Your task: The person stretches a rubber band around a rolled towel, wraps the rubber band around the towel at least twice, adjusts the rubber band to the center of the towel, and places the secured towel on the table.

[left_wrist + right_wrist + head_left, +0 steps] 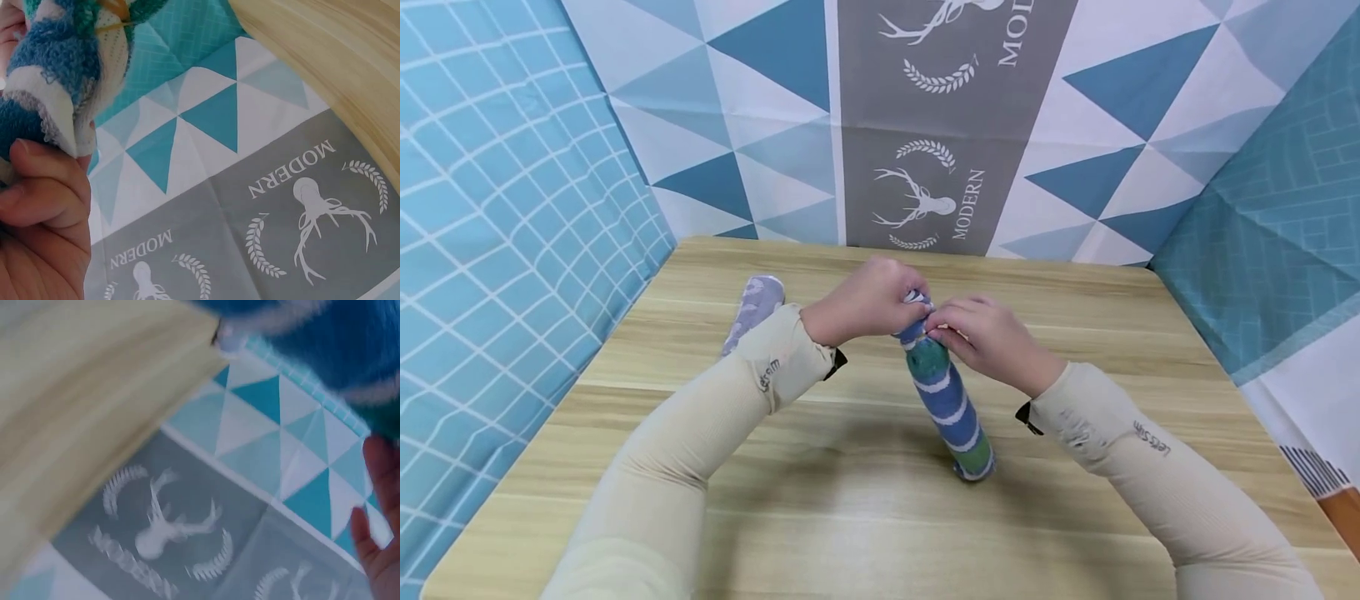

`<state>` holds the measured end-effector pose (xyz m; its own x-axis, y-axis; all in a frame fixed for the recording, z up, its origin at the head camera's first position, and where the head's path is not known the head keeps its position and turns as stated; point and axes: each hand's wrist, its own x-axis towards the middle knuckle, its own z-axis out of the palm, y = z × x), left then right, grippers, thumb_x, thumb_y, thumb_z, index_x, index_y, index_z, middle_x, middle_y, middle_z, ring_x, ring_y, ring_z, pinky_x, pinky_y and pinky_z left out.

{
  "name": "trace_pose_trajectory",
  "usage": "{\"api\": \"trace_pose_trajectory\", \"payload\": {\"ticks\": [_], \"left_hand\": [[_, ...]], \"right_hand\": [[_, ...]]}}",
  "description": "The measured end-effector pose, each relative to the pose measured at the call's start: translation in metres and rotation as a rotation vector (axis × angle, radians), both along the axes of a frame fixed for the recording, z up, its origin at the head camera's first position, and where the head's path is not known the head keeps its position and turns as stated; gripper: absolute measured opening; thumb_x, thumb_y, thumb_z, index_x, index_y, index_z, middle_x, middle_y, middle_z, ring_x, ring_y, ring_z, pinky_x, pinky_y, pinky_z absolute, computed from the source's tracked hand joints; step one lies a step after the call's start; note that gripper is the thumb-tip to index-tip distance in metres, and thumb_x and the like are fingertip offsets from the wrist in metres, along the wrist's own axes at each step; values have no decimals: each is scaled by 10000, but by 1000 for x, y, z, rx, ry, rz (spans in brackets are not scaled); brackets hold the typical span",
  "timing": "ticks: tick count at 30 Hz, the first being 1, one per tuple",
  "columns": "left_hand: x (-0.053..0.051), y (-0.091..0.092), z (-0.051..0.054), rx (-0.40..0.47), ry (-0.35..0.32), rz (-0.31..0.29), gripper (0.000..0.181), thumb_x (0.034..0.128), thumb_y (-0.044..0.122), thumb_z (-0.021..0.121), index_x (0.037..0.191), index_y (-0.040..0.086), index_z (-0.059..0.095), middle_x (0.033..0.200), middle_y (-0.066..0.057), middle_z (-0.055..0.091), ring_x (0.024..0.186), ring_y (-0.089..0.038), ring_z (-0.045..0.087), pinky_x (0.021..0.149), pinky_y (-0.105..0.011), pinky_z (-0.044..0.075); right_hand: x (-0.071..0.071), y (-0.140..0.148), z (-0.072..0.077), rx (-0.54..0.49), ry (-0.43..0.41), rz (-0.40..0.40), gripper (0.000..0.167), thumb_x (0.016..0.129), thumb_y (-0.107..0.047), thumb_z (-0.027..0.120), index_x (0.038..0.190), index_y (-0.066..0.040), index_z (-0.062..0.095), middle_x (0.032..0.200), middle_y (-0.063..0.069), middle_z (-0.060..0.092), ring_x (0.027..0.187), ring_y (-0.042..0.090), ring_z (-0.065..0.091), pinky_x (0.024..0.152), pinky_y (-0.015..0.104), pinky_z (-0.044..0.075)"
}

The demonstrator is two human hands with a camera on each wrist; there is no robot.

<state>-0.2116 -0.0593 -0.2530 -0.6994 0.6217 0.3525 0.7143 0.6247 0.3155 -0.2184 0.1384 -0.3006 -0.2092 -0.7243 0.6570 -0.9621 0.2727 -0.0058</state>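
Observation:
A long rolled towel (pixel 947 400), terry cloth in blue, green and white stripes, stands tilted with its lower end at the tabletop. My left hand (pixel 876 304) grips its narrowed upper end; in the left wrist view, curled fingers (pixel 47 187) hold the striped cloth (pixel 53 56). A thin tan rubber band (pixel 115 25) lies around the towel just beyond that hand. Beside the left hand, my right hand (pixel 988 342) pinches at the band with thumb and forefinger. In the right wrist view the towel (pixel 337 344) is blurred and only some fingertips (pixel 378 462) show.
A lavender and white rolled cloth (pixel 756 304) lies on the wooden table (pixel 820 517) behind my left forearm, partly hidden by the sleeve. A patterned grey, white and blue backdrop (pixel 917 117) rises behind the table, with a blue checked sheet (pixel 497 208) at the left.

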Motion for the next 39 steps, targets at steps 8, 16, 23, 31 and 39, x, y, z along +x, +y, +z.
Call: {"api": "trace_pose_trajectory", "payload": {"ticks": [8, 16, 23, 31, 39], "left_hand": [[1, 3, 2, 17, -32, 10, 130, 832, 59, 608, 828, -6, 720, 679, -33, 645, 564, -121, 515, 538, -215, 418], [4, 6, 4, 28, -30, 9, 139, 820, 52, 597, 832, -6, 723, 669, -28, 641, 581, -129, 531, 549, -220, 423], [5, 6, 5, 38, -29, 11, 150, 826, 65, 613, 865, -27, 725, 595, -12, 572, 565, -142, 493, 536, -215, 368], [6, 8, 7, 46, -82, 15, 164, 833, 59, 596, 886, -29, 725, 561, 25, 495, 544, -112, 451, 513, -193, 317], [5, 11, 5, 87, -38, 6, 148, 820, 37, 590, 840, -20, 726, 583, 5, 564, 545, -125, 463, 526, -200, 327]], "right_hand": [[1, 4, 11, 94, 215, -2, 231, 665, -62, 845, 861, -19, 730, 754, 68, 711, 637, 154, 660, 666, 422, 520], [3, 1, 16, 118, 253, -12, 206, 687, -61, 834, 833, -28, 692, 685, 50, 688, 574, 147, 634, 684, 428, 497], [3, -1, 31, 217, 403, -12, 195, 698, -76, 800, 715, -78, 606, 520, 10, 577, 438, 149, 539, 743, 438, 514], [4, 3, 40, 344, 420, 0, 222, 688, 13, 807, 717, -86, 611, 526, 23, 575, 460, 143, 545, 789, 421, 506], [0, 0, 32, 286, 408, 15, 217, 712, -79, 800, 713, -48, 586, 538, 24, 595, 442, 145, 532, 704, 374, 479]]}}
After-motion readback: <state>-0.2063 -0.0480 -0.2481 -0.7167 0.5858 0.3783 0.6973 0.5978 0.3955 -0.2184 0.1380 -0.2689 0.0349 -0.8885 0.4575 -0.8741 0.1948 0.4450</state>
